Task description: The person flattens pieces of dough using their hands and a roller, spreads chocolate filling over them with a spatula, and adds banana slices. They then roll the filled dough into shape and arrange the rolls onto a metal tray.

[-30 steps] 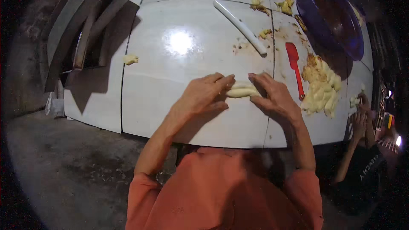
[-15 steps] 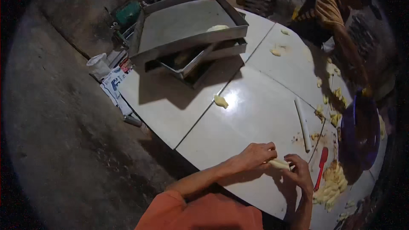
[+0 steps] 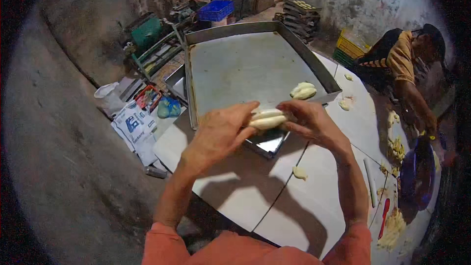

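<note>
Between my left hand (image 3: 216, 130) and my right hand (image 3: 316, 123) is a pale shaped dough roll (image 3: 267, 119), pinched at its two ends. Both hands hold it over the near edge of a large metal baking tray (image 3: 235, 68). Another dough roll (image 3: 303, 90) lies in the tray's near right corner. Under the tray, part of a second metal tray (image 3: 272, 143) shows, resting on the white table. A small dough piece (image 3: 300, 173) lies on the table below my right hand.
At right are a white rolling pin (image 3: 370, 182), a red spatula (image 3: 384, 218), a dough pile (image 3: 394, 228) and a dark blue basin (image 3: 417, 176). A co-worker (image 3: 405, 64) reaches over the basin. Printed sacks (image 3: 135, 132) lie beyond the table's left edge.
Both hands have moved up and left with the dough roll, from the table's near edge to the tray. The view has shifted, bringing more of the tray into sight.
</note>
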`<action>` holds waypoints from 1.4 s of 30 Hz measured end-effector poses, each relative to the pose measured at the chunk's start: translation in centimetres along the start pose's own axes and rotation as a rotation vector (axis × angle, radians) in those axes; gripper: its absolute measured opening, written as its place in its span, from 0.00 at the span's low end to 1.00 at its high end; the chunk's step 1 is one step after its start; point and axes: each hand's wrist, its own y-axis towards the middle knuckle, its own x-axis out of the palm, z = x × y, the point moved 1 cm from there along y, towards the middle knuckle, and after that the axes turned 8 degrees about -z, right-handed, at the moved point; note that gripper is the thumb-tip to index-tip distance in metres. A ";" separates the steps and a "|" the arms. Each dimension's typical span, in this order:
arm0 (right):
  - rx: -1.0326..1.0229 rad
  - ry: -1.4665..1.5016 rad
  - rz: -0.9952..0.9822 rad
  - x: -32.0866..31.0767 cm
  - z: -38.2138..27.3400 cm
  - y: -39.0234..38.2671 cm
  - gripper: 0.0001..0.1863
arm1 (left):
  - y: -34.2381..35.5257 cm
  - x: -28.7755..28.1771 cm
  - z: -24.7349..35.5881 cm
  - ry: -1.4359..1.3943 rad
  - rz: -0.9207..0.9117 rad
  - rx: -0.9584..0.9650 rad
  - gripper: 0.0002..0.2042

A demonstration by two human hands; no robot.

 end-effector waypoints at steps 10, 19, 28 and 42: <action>0.003 -0.391 -0.125 3.3 4.4 14.6 0.28 | 2.3 -1.5 -12.2 0.150 -0.198 -0.049 0.30; 0.077 -0.364 -0.223 4.8 3.0 15.1 0.19 | 3.3 -1.1 -13.7 0.268 -0.309 -0.077 0.11; -0.306 -0.510 0.268 3.3 4.0 9.7 0.21 | 1.8 -3.4 -11.8 0.038 -0.180 -0.183 0.27; 1.064 -0.023 1.100 18.5 11.0 -41.2 0.12 | -13.2 6.7 -4.4 -0.266 0.475 -0.307 0.14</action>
